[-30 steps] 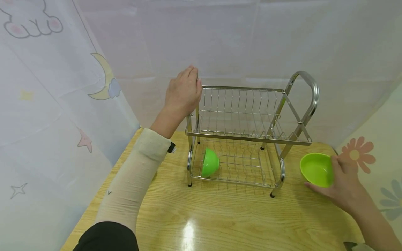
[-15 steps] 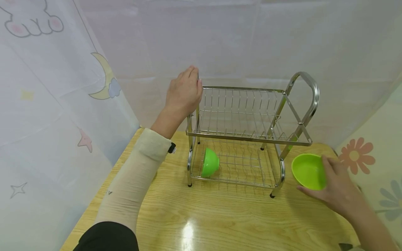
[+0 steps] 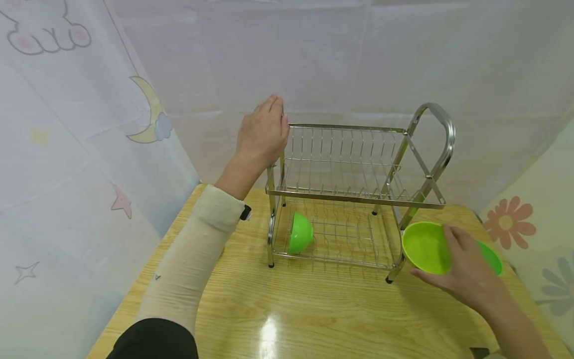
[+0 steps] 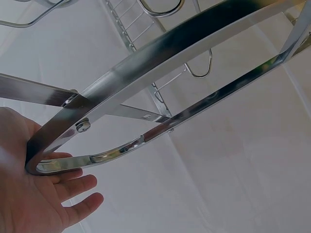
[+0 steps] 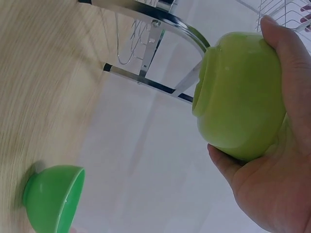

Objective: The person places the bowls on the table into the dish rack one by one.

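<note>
- Head view: the right hand (image 3: 468, 269) holds the lime bowl (image 3: 423, 248) firmly, thumb and fingers curved around its side.
- This bowl is above the table (image 3: 314, 309), beside the right end of the rack (image 3: 350, 198); if they touch, I cannot tell.
- The left hand (image 3: 262, 132) rests on the rack's left top end, palm against metal, fingers loosely extended.
- One green bowl (image 3: 300, 233) lies sideways in the lower tier.
- Second green bowl (image 3: 492, 258) stands near the right hand.

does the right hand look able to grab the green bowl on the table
Probably not: the right hand grips the lime bowl, though nothing seems to block the green bowl itself.
</note>
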The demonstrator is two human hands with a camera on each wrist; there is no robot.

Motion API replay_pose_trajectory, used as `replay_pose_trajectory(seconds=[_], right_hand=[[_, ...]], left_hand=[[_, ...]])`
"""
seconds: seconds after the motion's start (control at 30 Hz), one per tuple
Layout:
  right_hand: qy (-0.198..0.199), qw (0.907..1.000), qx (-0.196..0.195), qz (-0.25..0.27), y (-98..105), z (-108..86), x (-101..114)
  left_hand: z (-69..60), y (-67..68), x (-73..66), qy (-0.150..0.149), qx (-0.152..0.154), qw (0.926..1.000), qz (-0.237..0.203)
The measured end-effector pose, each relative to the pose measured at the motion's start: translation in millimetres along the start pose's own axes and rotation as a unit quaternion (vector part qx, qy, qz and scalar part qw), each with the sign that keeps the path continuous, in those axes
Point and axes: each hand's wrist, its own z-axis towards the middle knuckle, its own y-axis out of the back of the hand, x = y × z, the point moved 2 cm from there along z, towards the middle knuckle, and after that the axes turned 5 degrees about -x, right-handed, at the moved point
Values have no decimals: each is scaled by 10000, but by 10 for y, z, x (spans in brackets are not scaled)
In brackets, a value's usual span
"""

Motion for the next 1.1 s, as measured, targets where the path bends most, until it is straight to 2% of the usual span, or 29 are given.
replay_pose_trajectory(seconds=[0.37,0.7,0.93,1.1], right_hand=[[292,9994,-103,-175,21,13,161],[339,9993,63,-170,15,29,306],[609,9981,-61,-72,-14,40,367],[602,9982,-4,-29,-28,53,411]], left_hand=[[5,-8,8,-33,-33,10000,19],[-9,-15,9,-45,-39,10000,46],[-12,-20,10,-46,-86,10000,0],[-14,-19,9,-50,-87,9999,-15]])
